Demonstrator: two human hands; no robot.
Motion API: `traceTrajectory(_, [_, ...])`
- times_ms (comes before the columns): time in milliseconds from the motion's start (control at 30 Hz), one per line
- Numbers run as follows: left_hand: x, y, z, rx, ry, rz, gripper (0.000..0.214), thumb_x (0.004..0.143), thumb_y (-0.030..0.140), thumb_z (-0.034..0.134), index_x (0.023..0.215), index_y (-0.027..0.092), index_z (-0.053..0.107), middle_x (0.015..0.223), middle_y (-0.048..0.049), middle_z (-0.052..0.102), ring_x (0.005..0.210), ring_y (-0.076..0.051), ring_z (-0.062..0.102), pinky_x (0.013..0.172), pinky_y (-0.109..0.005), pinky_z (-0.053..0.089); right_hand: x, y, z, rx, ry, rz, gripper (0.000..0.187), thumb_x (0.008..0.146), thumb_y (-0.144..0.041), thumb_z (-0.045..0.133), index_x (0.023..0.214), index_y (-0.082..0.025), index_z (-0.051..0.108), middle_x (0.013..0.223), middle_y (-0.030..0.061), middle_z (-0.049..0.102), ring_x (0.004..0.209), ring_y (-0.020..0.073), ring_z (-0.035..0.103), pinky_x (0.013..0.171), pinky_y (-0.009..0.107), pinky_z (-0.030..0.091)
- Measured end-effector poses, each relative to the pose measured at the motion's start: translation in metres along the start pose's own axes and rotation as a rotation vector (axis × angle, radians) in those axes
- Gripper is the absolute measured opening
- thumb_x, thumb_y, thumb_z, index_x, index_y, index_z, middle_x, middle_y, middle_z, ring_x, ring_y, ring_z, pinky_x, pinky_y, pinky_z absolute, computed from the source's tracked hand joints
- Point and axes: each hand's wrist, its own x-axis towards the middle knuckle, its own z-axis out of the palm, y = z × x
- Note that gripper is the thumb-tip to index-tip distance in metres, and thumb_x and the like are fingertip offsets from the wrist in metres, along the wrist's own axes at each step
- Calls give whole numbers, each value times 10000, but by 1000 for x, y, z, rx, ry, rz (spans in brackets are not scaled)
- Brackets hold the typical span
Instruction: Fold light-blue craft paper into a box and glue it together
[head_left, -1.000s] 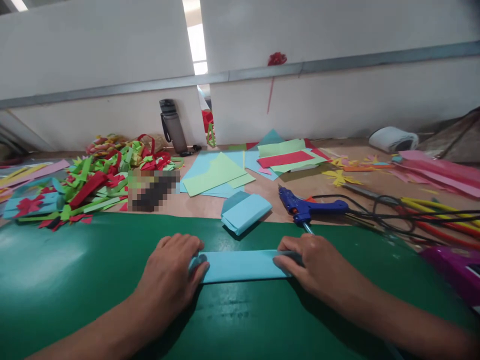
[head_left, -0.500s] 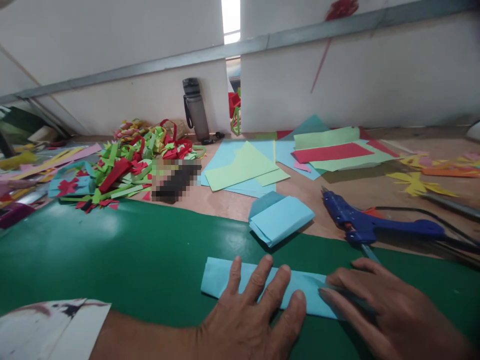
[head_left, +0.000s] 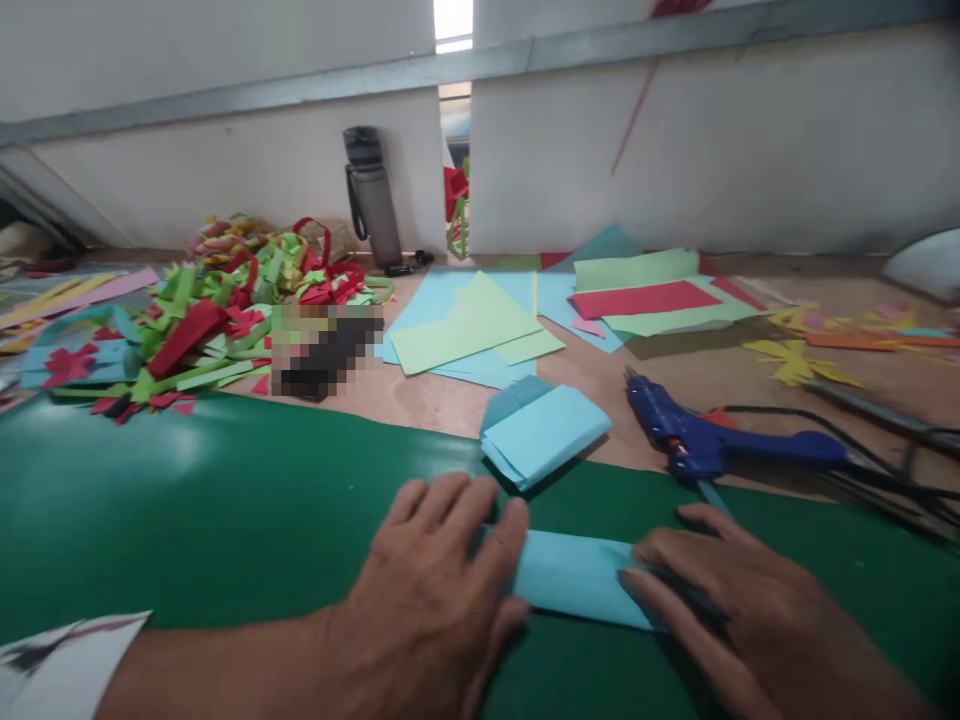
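A folded strip of light-blue paper (head_left: 574, 575) lies on the green mat (head_left: 225, 520). My left hand (head_left: 442, 570) is curled over its left end, with the fingers bent at the far edge and the thumb at the near edge. That end is hidden under the hand. At the other end, my right hand (head_left: 735, 600) is closed with thumb and forefinger pinching the paper. A dark sliver shows between its fingers, and I cannot make out what it is. Just beyond the strip lies a folded blue paper piece (head_left: 547, 435), which neither hand touches.
A blue glue gun (head_left: 697, 435) with a cord lies beyond my right hand. Farther back are green and blue sheets (head_left: 465, 335), a red strip (head_left: 645, 300) and a grey bottle (head_left: 375, 210) against the white wall. Paper scraps (head_left: 202, 320) are heaped at the left.
My left hand has moved left along the strip, from lying flat with spread fingers to curling over its left end. My right hand stays at the right end. The view has shifted slightly.
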Motion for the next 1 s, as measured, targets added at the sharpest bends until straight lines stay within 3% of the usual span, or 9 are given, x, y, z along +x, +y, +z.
traceTrajectory(100, [4,-6,-1,19,30,-41,316,877,228,372,1171,175,474,1004,-111,578,871,-254,489,729,-414,357,3,-5,-6,-39,-88,-11,257,874,-279,420,636,-212,490,527,-44,507,465,120,474,858,427,370])
traceTrajectory(300, [5,-12,12,-1,24,0,331,846,57,308,1107,164,482,784,-52,568,687,-197,473,631,-341,308,1,-7,-5,-32,-126,64,239,876,-255,413,662,-205,506,551,-43,536,495,118,486,898,463,320])
traceTrajectory(467, [5,-14,12,-35,59,1,254,884,117,352,1100,169,476,784,-42,576,689,-194,477,641,-333,299,3,-9,-9,0,-176,124,228,865,-239,429,657,-200,513,569,-35,561,524,126,504,895,468,315])
traceTrajectory(633, [11,-7,6,-93,75,63,221,895,260,428,1097,199,495,922,-45,604,781,-202,483,696,-341,309,5,-12,-12,-9,-202,116,249,880,-208,395,646,-196,478,574,-35,550,531,115,489,943,488,263])
traceTrajectory(800, [12,-4,8,-87,100,128,269,898,151,320,1111,179,480,796,-42,583,683,-179,460,651,-333,291,4,-12,-11,-32,-156,79,258,888,-206,369,642,-205,448,556,-38,534,499,110,459,941,476,263])
traceTrajectory(1000, [11,-3,16,-76,49,37,264,869,75,295,1019,183,483,730,-30,540,644,-181,434,630,-330,272,5,-13,-10,-90,-96,53,256,868,-213,394,619,-202,456,549,-34,548,477,112,448,894,444,277])
